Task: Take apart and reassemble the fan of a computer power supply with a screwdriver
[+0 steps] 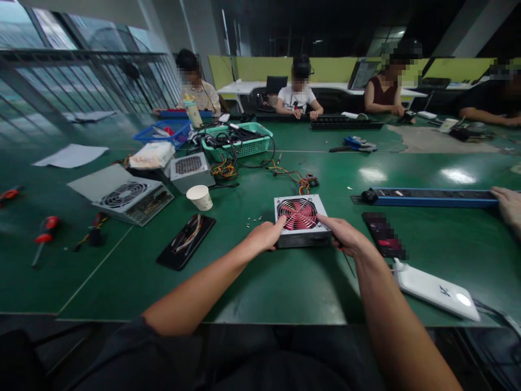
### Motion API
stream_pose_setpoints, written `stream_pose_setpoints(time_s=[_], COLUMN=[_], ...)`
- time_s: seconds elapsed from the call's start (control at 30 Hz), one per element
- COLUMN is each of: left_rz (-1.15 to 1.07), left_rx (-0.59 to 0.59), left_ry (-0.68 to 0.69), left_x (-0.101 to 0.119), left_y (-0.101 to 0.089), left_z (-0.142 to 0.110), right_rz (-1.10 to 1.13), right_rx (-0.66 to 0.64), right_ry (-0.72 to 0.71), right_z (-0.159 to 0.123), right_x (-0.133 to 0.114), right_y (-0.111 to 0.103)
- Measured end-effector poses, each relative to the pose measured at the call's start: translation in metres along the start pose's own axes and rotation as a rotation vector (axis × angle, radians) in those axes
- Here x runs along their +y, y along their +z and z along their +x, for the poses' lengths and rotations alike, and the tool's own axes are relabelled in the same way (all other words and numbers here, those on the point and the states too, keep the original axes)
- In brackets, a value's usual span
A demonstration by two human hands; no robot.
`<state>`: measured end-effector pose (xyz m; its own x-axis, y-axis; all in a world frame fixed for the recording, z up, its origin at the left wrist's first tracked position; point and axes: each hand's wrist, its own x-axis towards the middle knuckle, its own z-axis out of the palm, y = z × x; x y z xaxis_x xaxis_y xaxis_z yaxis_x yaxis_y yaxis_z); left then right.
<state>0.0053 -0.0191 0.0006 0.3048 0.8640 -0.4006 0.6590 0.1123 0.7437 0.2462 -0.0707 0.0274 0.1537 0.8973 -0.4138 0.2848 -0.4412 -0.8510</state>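
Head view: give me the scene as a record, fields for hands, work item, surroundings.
left hand: gripping left side of power supply
right hand: gripping its right side; thin dark rod shows below
power supply: red fan facing up
behind it: wires, green basket
left: paper cup
right: blue power strip, white power bank
other person's hand: at strip's right end

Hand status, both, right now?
Left hand: holding the left side of the fan-topped metal box.
Right hand: holding its right side; a thin dark rod shows beneath the hand.
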Motion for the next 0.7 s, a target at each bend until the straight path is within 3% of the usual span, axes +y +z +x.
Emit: stream_pose_setpoints(time_s=[0.3, 0.47, 0.5, 0.6, 0.7], left_rz=[0.234, 0.596, 0.648, 0.643, 0.589], left_rx=[0.011, 0.378, 0.398, 0.288, 0.237], left_ry=[0.123, 0.391, 0.47, 0.699, 0.789], left_x=[0.009, -0.007, -0.015, -0.042, -0.061], left_y=[-0.017, -0.049, -0.055, -0.06, -0.053], left_z=[-0.017, 0.0, 0.006, 0.026, 0.04], right_rz=[-0.028, -0.017, -0.002, 0.022, -0.004], right_rx=[-0.036, -0.058, -0.057, -0.067, -0.084], right_ry=[0.015, -0.054, -0.062, -0.071, -0.08], right_z=[-0.005, -0.007, -0.006, -0.004, -0.002], right_x=[0.003, 0.002, 0.002, 0.005, 0.006], right_y=[0.004, 0.001, 0.001, 0.002, 0.0])
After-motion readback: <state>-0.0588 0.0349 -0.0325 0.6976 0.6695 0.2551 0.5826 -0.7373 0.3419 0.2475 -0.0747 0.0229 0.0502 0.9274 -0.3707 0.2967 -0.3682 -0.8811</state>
